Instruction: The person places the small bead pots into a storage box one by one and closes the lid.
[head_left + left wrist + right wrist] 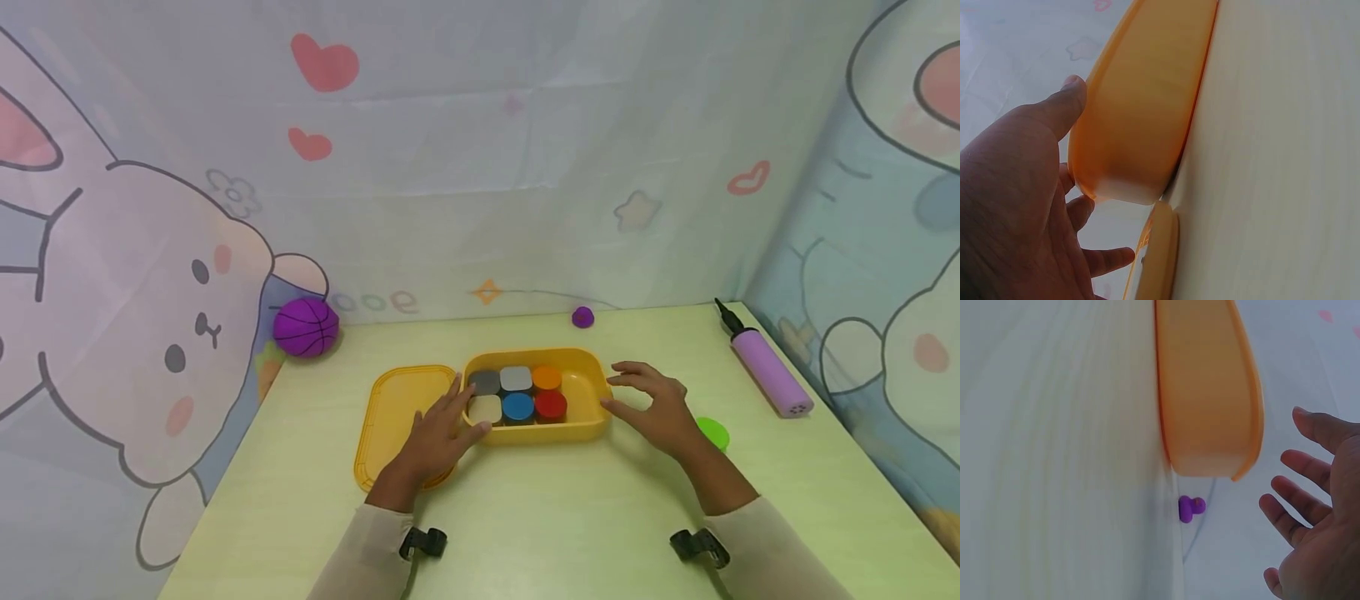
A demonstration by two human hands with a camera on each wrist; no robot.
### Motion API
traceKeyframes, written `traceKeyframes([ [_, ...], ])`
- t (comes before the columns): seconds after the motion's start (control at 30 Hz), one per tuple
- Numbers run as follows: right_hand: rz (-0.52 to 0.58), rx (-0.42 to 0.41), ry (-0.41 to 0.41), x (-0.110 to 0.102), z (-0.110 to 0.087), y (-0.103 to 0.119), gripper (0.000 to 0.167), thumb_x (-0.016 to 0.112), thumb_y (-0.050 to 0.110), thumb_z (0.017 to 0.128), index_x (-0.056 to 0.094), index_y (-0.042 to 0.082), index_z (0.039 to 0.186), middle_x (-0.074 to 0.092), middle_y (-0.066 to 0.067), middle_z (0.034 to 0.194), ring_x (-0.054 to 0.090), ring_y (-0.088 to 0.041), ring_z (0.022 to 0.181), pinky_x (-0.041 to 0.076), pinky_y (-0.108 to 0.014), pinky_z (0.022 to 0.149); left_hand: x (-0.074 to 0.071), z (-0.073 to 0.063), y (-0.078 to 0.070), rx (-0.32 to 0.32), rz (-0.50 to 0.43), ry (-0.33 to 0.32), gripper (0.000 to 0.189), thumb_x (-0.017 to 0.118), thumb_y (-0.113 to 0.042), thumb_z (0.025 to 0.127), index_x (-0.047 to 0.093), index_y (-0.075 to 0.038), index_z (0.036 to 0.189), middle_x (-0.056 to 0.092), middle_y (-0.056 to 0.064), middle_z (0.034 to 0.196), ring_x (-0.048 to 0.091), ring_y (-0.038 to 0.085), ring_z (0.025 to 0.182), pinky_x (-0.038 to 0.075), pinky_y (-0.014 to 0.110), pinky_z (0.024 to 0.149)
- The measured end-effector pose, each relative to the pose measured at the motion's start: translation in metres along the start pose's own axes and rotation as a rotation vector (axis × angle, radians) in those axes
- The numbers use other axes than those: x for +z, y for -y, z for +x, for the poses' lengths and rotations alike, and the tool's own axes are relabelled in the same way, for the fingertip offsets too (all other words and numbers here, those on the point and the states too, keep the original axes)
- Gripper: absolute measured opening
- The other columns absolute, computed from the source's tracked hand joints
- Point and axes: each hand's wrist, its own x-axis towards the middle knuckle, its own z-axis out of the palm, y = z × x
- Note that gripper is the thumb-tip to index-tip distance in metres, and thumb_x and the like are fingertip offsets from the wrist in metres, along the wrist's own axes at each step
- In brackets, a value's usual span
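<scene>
A yellow rectangular box (547,434) without its cover stands mid-table. Small jars with coloured lids fill its left and middle: grey, white, orange, cream, blue (518,406) and red (551,405). The box's right end holds none. My left hand (435,442) is at the left end, its fingers loosely extended; in the left wrist view the thumb (1072,100) lies along the rim. My right hand (660,412) hovers by the right end, fingers spread, and the right wrist view shows a gap between it and the box wall (1210,394). A flat yellow lid (386,425) lies partly under my left hand.
A purple ball (306,327) sits at the back left. Near the back edge is a small purple lumpy object (582,317). A lilac hand pump (772,371) lies at the right, and a green round item (714,433) shows behind my right wrist. Printed cloth walls enclose the table.
</scene>
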Motion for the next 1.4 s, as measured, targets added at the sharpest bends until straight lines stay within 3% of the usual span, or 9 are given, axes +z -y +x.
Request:
traceKeyframes([
  [0.3, -0.061, -0.019, 0.009, -0.026, -0.016, -0.012, 0.030, 0.090, 0.011, 0.090, 0.083, 0.007, 0.119, 0.074, -0.019, 0.137, 0.060, -0.044, 0.131, 0.026, -0.069, 0.103, 0.000, 0.000, 0.000, -0.006, -0.008, 0.007, 0.082, 0.053, -0.069, 0.108, 0.026, -0.032, 0.176, 0.005, -0.007, 0.186, 0.020, 0.036, 0.171, 0.002, 0.087, 0.125],
  [0.43, -0.065, -0.049, 0.005, -0.038, -0.023, -0.020, 0.032, 0.091, 0.008, 0.088, 0.083, 0.010, 0.119, 0.073, -0.018, 0.137, 0.060, -0.036, 0.129, 0.030, -0.067, 0.105, 0.001, 0.000, -0.001, -0.011, -0.011, 0.009, 0.082, 0.053, -0.068, 0.108, 0.026, -0.032, 0.176, 0.005, -0.007, 0.186, 0.020, 0.036, 0.172, 0.002, 0.087, 0.125],
  [0.53, -0.075, -0.080, -0.002, -0.046, -0.028, -0.027, 0.037, 0.092, 0.004, 0.085, 0.083, 0.012, 0.120, 0.073, -0.017, 0.136, 0.060, -0.019, 0.131, 0.038, -0.043, 0.114, 0.000, 0.000, -0.002, -0.009, -0.016, 0.011, 0.082, 0.053, -0.069, 0.108, 0.026, -0.032, 0.176, 0.006, -0.007, 0.186, 0.019, 0.035, 0.172, 0.001, 0.087, 0.126],
  [0.63, -0.075, -0.070, 0.013, -0.055, -0.034, -0.033, 0.039, 0.092, 0.005, 0.086, 0.083, 0.015, 0.123, 0.073, -0.015, 0.138, 0.055, 0.001, 0.135, 0.039, -0.013, 0.108, 0.000, 0.000, -0.002, -0.005, -0.019, 0.010, 0.083, 0.052, -0.070, 0.108, 0.026, -0.031, 0.176, 0.006, -0.007, 0.186, 0.019, 0.035, 0.172, 0.001, 0.087, 0.126],
  [0.73, -0.053, -0.024, 0.046, -0.063, -0.040, -0.039, 0.040, 0.091, 0.009, 0.089, 0.081, 0.018, 0.127, 0.070, -0.011, 0.142, 0.046, 0.012, 0.138, 0.032, -0.003, 0.105, 0.001, 0.000, -0.001, -0.005, -0.019, 0.011, 0.083, 0.053, -0.069, 0.108, 0.026, -0.031, 0.176, 0.006, -0.007, 0.186, 0.019, 0.035, 0.172, 0.001, 0.087, 0.125],
  [1.03, 0.018, 0.064, 0.095, -0.086, -0.054, -0.057, 0.043, 0.087, 0.009, 0.094, 0.077, 0.012, 0.136, 0.064, 0.014, 0.147, 0.042, 0.020, 0.138, 0.031, 0.001, 0.103, 0.001, 0.001, -0.001, 0.001, -0.017, 0.004, 0.083, 0.054, -0.068, 0.108, 0.027, -0.028, 0.176, 0.006, -0.006, 0.186, 0.020, 0.036, 0.171, 0.001, 0.088, 0.125],
  [1.17, 0.028, 0.071, 0.140, -0.094, -0.057, -0.063, 0.044, 0.084, 0.009, 0.096, 0.075, 0.011, 0.139, 0.063, 0.017, 0.148, 0.042, 0.023, 0.138, 0.032, 0.001, 0.103, 0.000, 0.000, -0.002, -0.002, -0.022, 0.009, 0.083, 0.054, -0.068, 0.108, 0.027, -0.028, 0.176, 0.006, -0.006, 0.186, 0.020, 0.036, 0.171, 0.001, 0.088, 0.125],
  [1.4, 0.002, 0.108, 0.208, -0.106, -0.060, -0.068, 0.049, 0.083, 0.014, 0.098, 0.071, 0.015, 0.146, 0.065, 0.017, 0.151, 0.046, 0.023, 0.136, 0.043, -0.016, 0.098, -0.002, 0.001, -0.001, -0.003, -0.011, 0.009, 0.083, 0.053, -0.068, 0.108, 0.026, -0.029, 0.176, 0.006, -0.006, 0.186, 0.020, 0.036, 0.172, 0.002, 0.087, 0.125],
])
